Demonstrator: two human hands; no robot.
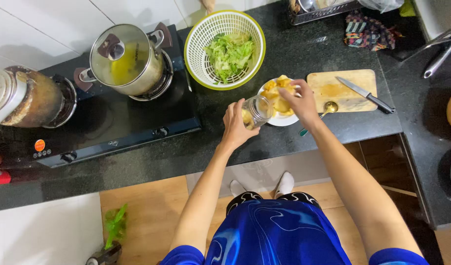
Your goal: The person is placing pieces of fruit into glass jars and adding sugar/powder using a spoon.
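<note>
Around the plate (280,119) — the jar (257,112) touches its left edge, the basket (198,49) sits behind-left, the cutting board (341,91) right, a spoon (327,109) between — the stove (112,122) far left.

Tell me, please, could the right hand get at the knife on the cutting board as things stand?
Probably yes: the right hand is over the white plate beside the cutting board, and the knife lies uncovered on top with nothing between them.

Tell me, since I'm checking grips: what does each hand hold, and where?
Left hand grips the clear glass jar around its side. Right hand reaches over the white plate; any hold is unclear.
</note>
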